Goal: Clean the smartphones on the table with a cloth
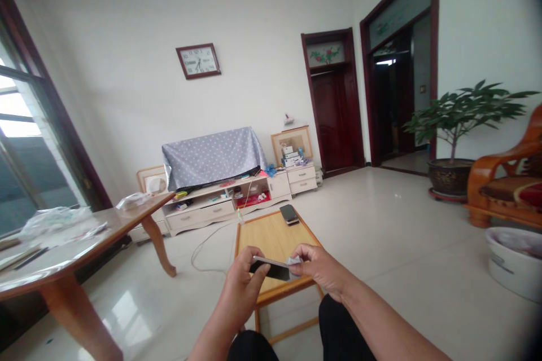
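My left hand (246, 280) is closed on one end of a smartphone (273, 271), its thumb over the dark screen. At the phone's other end is my right hand (317, 268), with a small white wipe or tissue (294, 260) pinched between its fingers and pressed to the phone's edge. The phone is held tilted above a small wooden table (258, 233). Near that table's far right corner lies a second dark phone (289, 214). A small clear bottle (240, 216) stands at the far left corner.
On my left is a larger wooden table (139, 219) with plastic bags (55, 221) on it. A white TV cabinet (203, 215) stands by the wall, a cable (199, 248) on the floor before it. To the right are a white bucket (512, 268), a potted plant (452, 175) and a wooden chair (486, 180).
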The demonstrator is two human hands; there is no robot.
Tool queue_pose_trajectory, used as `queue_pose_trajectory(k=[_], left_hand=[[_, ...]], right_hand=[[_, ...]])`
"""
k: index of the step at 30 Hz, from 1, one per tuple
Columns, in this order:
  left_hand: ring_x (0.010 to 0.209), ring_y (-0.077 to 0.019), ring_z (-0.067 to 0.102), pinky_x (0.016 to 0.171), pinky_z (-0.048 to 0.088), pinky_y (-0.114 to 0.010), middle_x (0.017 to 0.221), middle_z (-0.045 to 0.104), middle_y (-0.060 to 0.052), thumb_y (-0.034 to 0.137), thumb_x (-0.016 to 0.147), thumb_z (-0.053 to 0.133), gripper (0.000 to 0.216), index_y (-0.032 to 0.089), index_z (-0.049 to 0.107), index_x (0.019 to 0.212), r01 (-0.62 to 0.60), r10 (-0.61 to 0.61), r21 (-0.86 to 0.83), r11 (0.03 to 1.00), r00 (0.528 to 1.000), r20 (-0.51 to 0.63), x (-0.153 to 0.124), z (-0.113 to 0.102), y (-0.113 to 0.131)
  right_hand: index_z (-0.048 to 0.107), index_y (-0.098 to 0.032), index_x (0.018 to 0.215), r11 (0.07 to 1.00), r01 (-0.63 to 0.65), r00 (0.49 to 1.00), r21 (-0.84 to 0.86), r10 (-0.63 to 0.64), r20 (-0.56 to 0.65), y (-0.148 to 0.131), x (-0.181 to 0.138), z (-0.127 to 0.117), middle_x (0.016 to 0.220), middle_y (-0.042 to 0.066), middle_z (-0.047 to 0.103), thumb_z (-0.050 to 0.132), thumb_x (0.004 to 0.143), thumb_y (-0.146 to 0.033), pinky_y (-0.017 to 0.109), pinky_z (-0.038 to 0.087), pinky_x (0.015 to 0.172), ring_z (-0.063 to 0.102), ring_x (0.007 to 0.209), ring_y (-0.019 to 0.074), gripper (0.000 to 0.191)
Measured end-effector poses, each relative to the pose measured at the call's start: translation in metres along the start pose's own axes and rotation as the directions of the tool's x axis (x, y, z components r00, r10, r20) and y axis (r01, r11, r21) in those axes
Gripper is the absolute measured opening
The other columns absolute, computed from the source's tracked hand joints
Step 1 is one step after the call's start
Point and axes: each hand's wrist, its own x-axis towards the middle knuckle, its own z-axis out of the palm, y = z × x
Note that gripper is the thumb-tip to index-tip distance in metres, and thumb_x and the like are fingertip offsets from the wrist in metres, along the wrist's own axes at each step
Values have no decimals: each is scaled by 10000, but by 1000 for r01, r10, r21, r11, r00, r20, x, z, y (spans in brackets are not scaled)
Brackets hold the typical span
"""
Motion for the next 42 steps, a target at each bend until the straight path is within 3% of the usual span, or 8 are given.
queue_pose_trajectory(k=[4, 11, 19, 25, 31, 36, 42], left_hand=[[737, -160, 529, 673, 402, -262, 788, 568, 13, 331, 892, 571, 111, 222, 554, 904, -27, 27, -18, 999, 999, 31, 0, 7, 6], [781, -181, 562, 718, 424, -283, 827, 595, -2, 299, 897, 574, 78, 227, 564, 927, -32, 31, 45, 998, 999, 20, -4, -9, 3], [953, -246, 596, 832, 446, -373, 965, 635, -66, 222, 914, 527, 61, 235, 562, 962, -188, 147, 224, 956, 971, 189, -7, 12, 19], [926, -245, 599, 827, 461, -387, 945, 628, -64, 236, 926, 505, 48, 239, 540, 959, -182, 145, 264, 947, 977, 155, -11, 15, 13], [969, -257, 609, 833, 467, -384, 1005, 635, -81, 219, 926, 498, 152, 244, 530, 1073, -158, 129, 221, 962, 982, 139, -19, 30, 3], [939, -241, 632, 806, 473, -347, 987, 657, -60, 290, 919, 553, 153, 247, 509, 1059, -44, 32, 188, 981, 997, 65, -22, 21, -5], [948, -249, 635, 799, 475, -348, 976, 658, -61, 258, 902, 563, 136, 249, 520, 1031, -73, 50, 212, 975, 993, 110, -23, 25, -1]], right_hand=[[661, -182, 844, 997, -26, 998, 67, 22, 57, -7, 2, 10, 769, -14, 653, 885, 650, -450, 302, 446, 755, 601, 731, 157, 400], [702, -166, 811, 999, -52, 999, -16, 52, 4, 10, -5, -10, 776, -13, 672, 870, 635, -339, 269, 388, 731, 559, 726, 138, 299], [650, -173, 789, 988, -71, 994, 134, 59, 89, 0, -4, 7, 707, -28, 638, 906, 607, -402, 252, 383, 662, 554, 659, 125, 388], [649, -174, 761, 994, -79, 997, 77, 78, 12, 12, -9, 2, 698, -32, 628, 887, 608, -368, 252, 375, 669, 540, 680, 130, 343], [645, -177, 800, 994, -2, 999, 112, -2, 40, 0, -6, 16, 733, -22, 646, 865, 664, -381, 264, 394, 687, 560, 696, 138, 330], [656, -171, 750, 994, -91, 996, 67, 92, -3, 13, -11, 8, 677, -37, 617, 802, 623, -247, 248, 368, 651, 512, 642, 115, 208], [635, -178, 742, 985, -114, 993, 131, 108, 52, 3, -1, 20, 667, -38, 625, 771, 627, -231, 248, 339, 628, 507, 618, 112, 185]])
